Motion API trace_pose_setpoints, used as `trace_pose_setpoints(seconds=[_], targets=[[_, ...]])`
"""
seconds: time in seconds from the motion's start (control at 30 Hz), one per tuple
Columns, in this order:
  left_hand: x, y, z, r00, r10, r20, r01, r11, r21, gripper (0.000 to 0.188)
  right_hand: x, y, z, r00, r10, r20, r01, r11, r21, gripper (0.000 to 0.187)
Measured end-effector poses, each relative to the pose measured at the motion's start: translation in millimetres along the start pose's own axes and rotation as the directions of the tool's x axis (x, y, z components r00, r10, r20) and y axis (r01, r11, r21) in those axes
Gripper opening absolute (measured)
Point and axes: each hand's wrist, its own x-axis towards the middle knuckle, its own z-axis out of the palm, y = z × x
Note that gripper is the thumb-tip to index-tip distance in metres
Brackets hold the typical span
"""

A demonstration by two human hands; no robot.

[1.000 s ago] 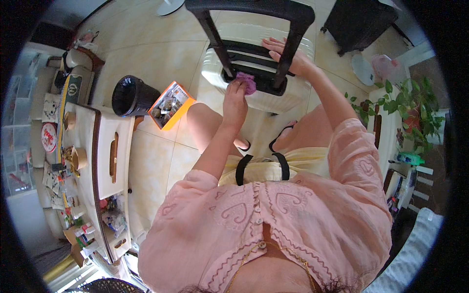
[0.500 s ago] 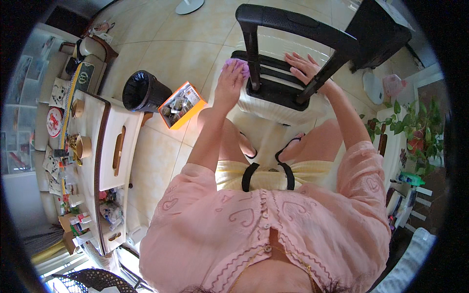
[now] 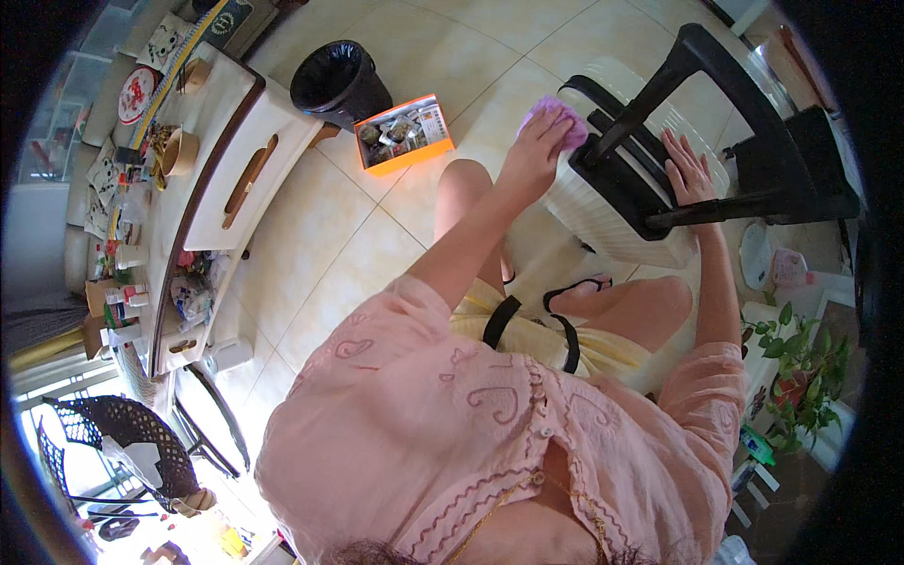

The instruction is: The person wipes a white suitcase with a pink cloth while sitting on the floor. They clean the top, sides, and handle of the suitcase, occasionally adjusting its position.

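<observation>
A white ribbed suitcase (image 3: 603,212) stands upright in front of me, its black telescopic handle (image 3: 753,89) pulled out. My left hand (image 3: 534,155) is closed on a purple cloth (image 3: 562,122) at the suitcase's top left edge. Part of the cloth is hidden under the fingers. On the right, my right hand (image 3: 690,169) lies with fingers stretched out against the suitcase top, beyond the handle's near post. A black carry grip (image 3: 603,94) runs along the top between the two hands.
Left of the suitcase, an orange box (image 3: 405,162) filled with small items sits on the tiled floor beside a black bin (image 3: 341,80). A white table with drawers (image 3: 235,169) stands farther left. At right are a leafy potted plant (image 3: 800,367) and a black object (image 3: 786,155).
The view has turned, so the suitcase, box and bin appear shifted to the right. The left hand still holds the cloth at the suitcase's left edge, and the right hand stays on its top.
</observation>
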Motion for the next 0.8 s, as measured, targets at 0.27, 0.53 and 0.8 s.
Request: trace_pose_setpoints(seconds=[0.27,0.53,0.8], targets=[[61,-26,18,0.995,-0.091,-0.048,0.084,0.989,-0.123,0.031,6,-25,2,0.990,0.077,-0.117,-0.062,0.989,0.132,0.047],[16,-6,5,0.981,-0.175,-0.085,0.168,0.982,-0.085,0.036,-2,-27,-4,0.995,0.082,-0.058,-0.078,0.994,0.075,0.045],[28,-10,8,0.981,-0.164,-0.107,0.154,0.984,-0.090,0.037,1,-26,7,0.979,0.083,-0.189,-0.075,0.996,0.051,0.041]])
